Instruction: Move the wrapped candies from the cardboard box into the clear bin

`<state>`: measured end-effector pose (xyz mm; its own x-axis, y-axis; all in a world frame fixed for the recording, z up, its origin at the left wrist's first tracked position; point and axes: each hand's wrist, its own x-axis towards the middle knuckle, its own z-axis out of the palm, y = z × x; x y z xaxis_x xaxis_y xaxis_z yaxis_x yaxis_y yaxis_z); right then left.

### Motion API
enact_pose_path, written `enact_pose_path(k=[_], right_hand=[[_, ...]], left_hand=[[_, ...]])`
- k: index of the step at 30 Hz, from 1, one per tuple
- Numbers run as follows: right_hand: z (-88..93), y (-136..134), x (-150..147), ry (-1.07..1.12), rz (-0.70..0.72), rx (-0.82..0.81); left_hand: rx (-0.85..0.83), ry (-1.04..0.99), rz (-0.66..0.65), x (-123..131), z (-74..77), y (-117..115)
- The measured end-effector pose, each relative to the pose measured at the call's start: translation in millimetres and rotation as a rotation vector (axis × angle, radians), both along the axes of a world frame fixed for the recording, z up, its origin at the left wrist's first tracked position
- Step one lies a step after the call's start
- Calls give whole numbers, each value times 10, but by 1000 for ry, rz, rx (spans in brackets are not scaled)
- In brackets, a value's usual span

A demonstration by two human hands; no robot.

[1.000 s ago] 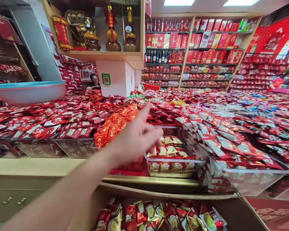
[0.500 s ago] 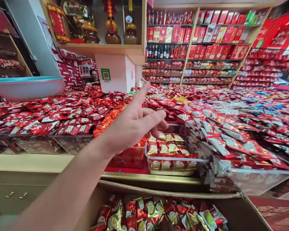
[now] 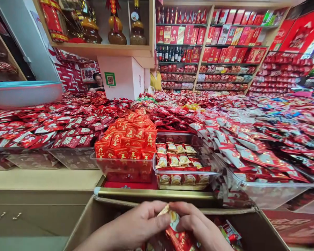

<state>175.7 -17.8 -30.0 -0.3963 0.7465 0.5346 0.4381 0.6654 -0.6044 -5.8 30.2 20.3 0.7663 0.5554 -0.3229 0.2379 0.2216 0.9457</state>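
Packet (image 3: pixel 179 240), red with a gold crimped end: now up between both hands, above the cardboard box (image 3: pixel 268 228), tilted, crimped end up-left.

Left hand (image 3: pixel 142 223): fingers clamped on the packet, thumb lying across its face. Half a second ago it was stretched out over the clear tubs, index finger pointing; now it's pulled back over the box.

Right hand (image 3: pixel 199 226): wasn't in frame in either earlier shot; now in from lower right, fingertips pinched on the packet near its upper end.

Box: packets inside (image 3: pixel 230 234) were mostly exposed before, now largely masked by the hands. Its far-left corner now shows; the arm covered it earlier.

Beyond the box, on the table (image 3: pixel 49 178): tub of red-and-gold packets (image 3: pixel 188 173), contents look unchanged. Just left of it, tub of orange packets (image 3: pixel 125 171), heap now fully visible; hand and forearm blocked part of it before.

Back of shop: person in yellow (image 3: pixel 156 81) now shows beside the white pillar (image 3: pixel 122 85).
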Motion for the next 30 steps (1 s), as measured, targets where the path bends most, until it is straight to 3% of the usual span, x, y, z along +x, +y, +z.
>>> enact_pose_path(k=[2, 5, 8, 12, 16, 21, 23, 26, 30], right_hand=[[51, -2, 0, 49, 17, -17], [61, -21, -3, 213, 47, -193], [59, -32, -18, 456, 19, -443], [58, -2, -45, 607, -75, -679], [42, 7, 1, 591, -181, -565], [82, -24, 107, 141, -132, -16], [106, -28, 114, 72, -81, 113], [116, -30, 85, 90, -119, 41], [79, -24, 33, 455, -174, -342]], left_hand=[[-98, -92, 120, 85, -28, 8], [-84, -164, 247, 125, -62, 13], [-53, -151, 324, 109, -85, 21], [-27, -159, 359, 115, -95, 20], [-11, -164, 305, 123, -80, -21], [-344, -173, 192, 93, -69, -93], [-382, -209, 210, 93, -63, -108], [-300, -244, 267, 115, -43, -124], [-108, -272, 326, 163, -36, -146]])
